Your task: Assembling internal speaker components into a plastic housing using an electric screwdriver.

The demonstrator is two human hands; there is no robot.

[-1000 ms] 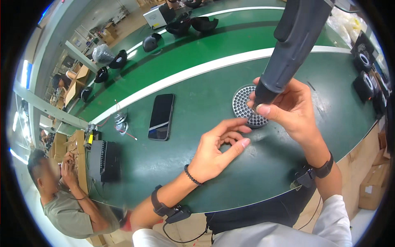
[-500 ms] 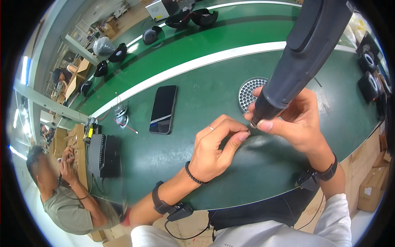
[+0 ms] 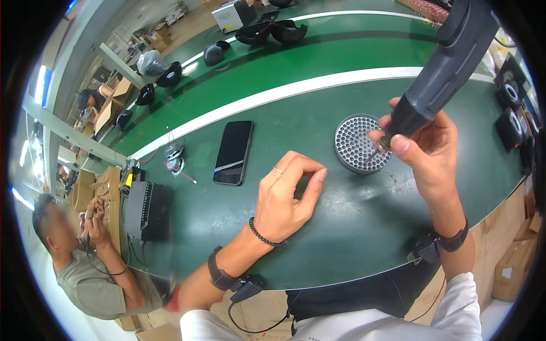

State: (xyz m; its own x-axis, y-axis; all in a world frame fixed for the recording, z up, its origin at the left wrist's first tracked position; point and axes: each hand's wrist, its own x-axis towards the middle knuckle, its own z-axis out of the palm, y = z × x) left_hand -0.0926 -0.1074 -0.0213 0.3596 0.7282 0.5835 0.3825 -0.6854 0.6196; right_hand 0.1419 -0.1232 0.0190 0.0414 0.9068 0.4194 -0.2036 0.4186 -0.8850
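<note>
In my right hand (image 3: 429,156) is a dark grey power screwdriver (image 3: 435,85), gripped near its lower end. Its thin bit points down over a round metal tray (image 3: 354,161) pitted with many small holes; whether the tip touches the tray I cannot tell. My left hand (image 3: 289,196) hovers over the green table left of the tray, thumb and forefinger pinched together. Anything between those fingertips is too small to make out. A black phone (image 3: 233,152) lies on the table beyond my left hand.
Small speaker parts with wires (image 3: 175,159) lie left of the phone, near a black box (image 3: 149,211). Black shells (image 3: 289,32) line the green belt (image 3: 318,54) behind a white rail. Round speaker units (image 3: 510,94) stand at far right. Another person (image 3: 94,256) works at left.
The screwdriver and my right hand have moved right, away from my left hand, and the bit now shows over the holed tray. My left hand has drawn slightly left, still pinched.
</note>
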